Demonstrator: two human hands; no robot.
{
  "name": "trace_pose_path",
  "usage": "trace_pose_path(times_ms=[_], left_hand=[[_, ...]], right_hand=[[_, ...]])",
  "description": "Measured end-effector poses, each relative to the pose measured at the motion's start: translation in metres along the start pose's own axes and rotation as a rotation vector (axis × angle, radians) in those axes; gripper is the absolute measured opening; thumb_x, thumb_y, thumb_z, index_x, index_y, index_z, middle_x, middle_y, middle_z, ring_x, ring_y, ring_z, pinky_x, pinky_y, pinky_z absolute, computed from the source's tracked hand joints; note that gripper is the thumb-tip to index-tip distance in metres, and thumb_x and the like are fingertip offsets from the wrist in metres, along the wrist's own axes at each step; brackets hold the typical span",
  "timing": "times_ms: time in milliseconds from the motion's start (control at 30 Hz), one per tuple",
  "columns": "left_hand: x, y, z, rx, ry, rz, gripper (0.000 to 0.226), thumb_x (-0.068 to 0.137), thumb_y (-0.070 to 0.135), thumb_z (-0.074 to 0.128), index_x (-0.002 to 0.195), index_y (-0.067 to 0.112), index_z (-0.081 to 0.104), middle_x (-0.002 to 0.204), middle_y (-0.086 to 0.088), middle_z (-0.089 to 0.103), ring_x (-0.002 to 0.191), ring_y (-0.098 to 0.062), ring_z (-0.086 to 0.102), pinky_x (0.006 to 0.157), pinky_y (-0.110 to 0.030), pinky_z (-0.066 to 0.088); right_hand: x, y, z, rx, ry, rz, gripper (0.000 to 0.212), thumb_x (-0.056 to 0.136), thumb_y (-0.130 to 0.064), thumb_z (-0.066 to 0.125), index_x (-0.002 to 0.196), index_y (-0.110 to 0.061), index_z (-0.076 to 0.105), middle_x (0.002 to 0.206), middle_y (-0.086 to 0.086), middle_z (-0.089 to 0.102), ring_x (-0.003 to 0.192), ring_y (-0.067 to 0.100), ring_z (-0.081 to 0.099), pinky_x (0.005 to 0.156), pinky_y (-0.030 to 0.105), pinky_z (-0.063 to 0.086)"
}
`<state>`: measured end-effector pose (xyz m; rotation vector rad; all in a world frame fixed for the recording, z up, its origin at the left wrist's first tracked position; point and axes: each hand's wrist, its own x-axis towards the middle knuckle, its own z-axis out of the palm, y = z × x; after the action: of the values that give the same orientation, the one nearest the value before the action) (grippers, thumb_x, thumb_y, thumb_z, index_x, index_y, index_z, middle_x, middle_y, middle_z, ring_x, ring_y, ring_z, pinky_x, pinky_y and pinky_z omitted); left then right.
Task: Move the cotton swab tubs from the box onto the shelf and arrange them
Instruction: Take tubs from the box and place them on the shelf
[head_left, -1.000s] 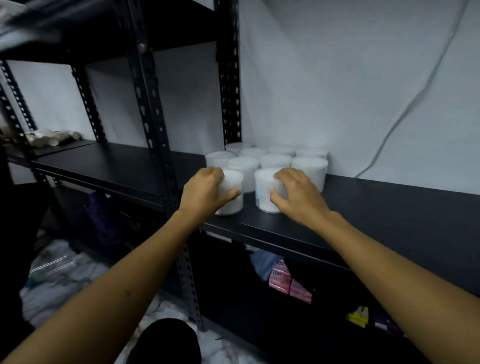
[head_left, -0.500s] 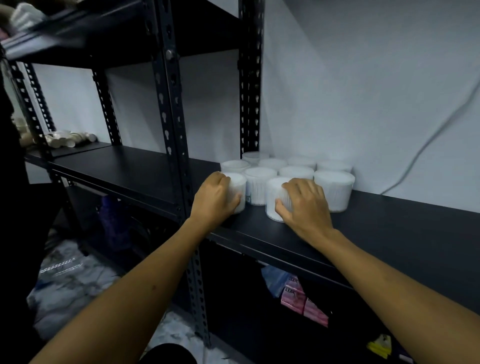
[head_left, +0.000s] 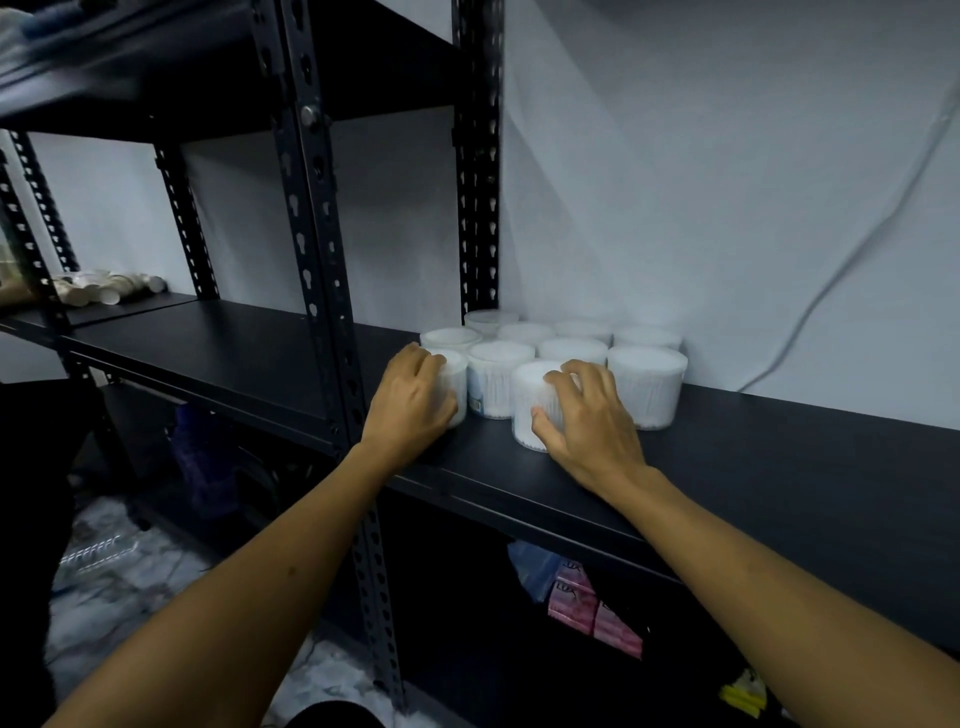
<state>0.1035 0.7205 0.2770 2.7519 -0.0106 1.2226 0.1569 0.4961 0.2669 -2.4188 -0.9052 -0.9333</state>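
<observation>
the tubs (head_left: 550, 358) stood in a tight white cluster on the black shelf (head_left: 779, 457), against the far wall just right of a slotted upright (head_left: 478, 208). most sat in rows at the back; two stood nearer the shelf's edge. the left hand (head_left: 410, 400) curled round the near left tub (head_left: 456, 379), fingers over its top and side, hiding most of it. the right hand (head_left: 587, 415) gripped the near right tub (head_left: 535, 395), fingers bent over the lid, thumb pressed low on its near side. that tub sat a little nearer than its neighbours, touching or almost touching the one behind. between the two held tubs stood a middle tub (head_left: 498, 376) with swab stems showing through its clear wall. a larger-looking tub (head_left: 647, 387) stood just right of the right hand.

both forearms reached in from the near edge. a front post (head_left: 322, 291) rose left of the left hand. a thin cable (head_left: 831, 291) ran down the wall (head_left: 701, 182) to the shelf on the right. on the far left shelf lay pale cups (head_left: 104, 288), blurred. below, pink packets (head_left: 592, 608) and a yellow item (head_left: 743, 691) sat in the dark lower bay. marbled floor (head_left: 114, 571) showed lower left.
</observation>
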Motion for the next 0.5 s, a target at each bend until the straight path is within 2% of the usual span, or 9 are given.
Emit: trace_pose_path(times_ms=[133,233,300,400,433,500], left_hand=[[-0.003,0.002,-0.001,0.062,-0.031,0.013,0.045,0.078,0.016,0.070,0.117,0.000,0.055,0.123,-0.023,0.055,0.129,-0.044,0.041,0.109,-0.052,0.030],[-0.010,0.006,-0.005,0.060,-0.033,0.098,0.042,0.077,0.012,0.068,0.116,0.000,0.055,0.125,-0.023,0.053,0.130,-0.044,0.040,0.108,-0.053,0.035],[-0.016,0.012,-0.009,0.016,-0.003,0.185,0.034,0.076,0.007,0.067,0.108,0.000,0.058,0.120,-0.022,0.055,0.123,-0.040,0.046,0.098,-0.048,0.045],[-0.027,0.026,-0.013,-0.044,-0.025,0.250,0.024,0.075,0.005,0.065,0.098,0.001,0.061,0.103,-0.016,0.059,0.099,-0.031,0.054,0.066,-0.040,0.054],[-0.031,0.032,-0.014,-0.055,-0.058,0.249,0.021,0.077,0.006,0.064,0.097,0.002,0.062,0.098,-0.015,0.060,0.093,-0.031,0.056,0.061,-0.039,0.053],[-0.036,0.043,-0.017,-0.079,-0.149,0.220,0.018,0.083,0.011,0.060,0.099,0.002,0.064,0.095,-0.014,0.062,0.090,-0.030,0.058,0.065,-0.037,0.051]], right_hand=[[-0.005,0.003,-0.003,0.068,-0.018,0.012,0.048,0.087,-0.036,0.059,0.127,-0.011,0.051,0.140,0.014,0.038,0.132,0.029,0.032,0.077,0.041,0.053],[-0.010,0.004,-0.008,0.086,-0.001,0.024,0.053,0.087,-0.036,0.060,0.132,-0.011,0.047,0.143,0.013,0.034,0.134,0.029,0.030,0.086,0.041,0.049],[-0.016,0.005,-0.012,0.091,0.009,0.035,0.055,0.087,-0.034,0.061,0.133,-0.010,0.046,0.142,0.014,0.036,0.133,0.030,0.031,0.093,0.042,0.046],[-0.026,0.009,-0.020,0.106,0.007,0.070,0.053,0.085,-0.028,0.062,0.133,-0.010,0.046,0.139,0.013,0.041,0.130,0.029,0.035,0.094,0.043,0.047],[-0.030,0.011,-0.023,0.103,-0.001,0.085,0.052,0.085,-0.026,0.060,0.132,-0.010,0.046,0.137,0.012,0.043,0.128,0.028,0.037,0.091,0.044,0.049],[-0.037,0.014,-0.031,0.086,-0.036,0.117,0.047,0.086,-0.026,0.057,0.130,-0.011,0.047,0.131,0.009,0.047,0.123,0.026,0.041,0.085,0.042,0.050]])
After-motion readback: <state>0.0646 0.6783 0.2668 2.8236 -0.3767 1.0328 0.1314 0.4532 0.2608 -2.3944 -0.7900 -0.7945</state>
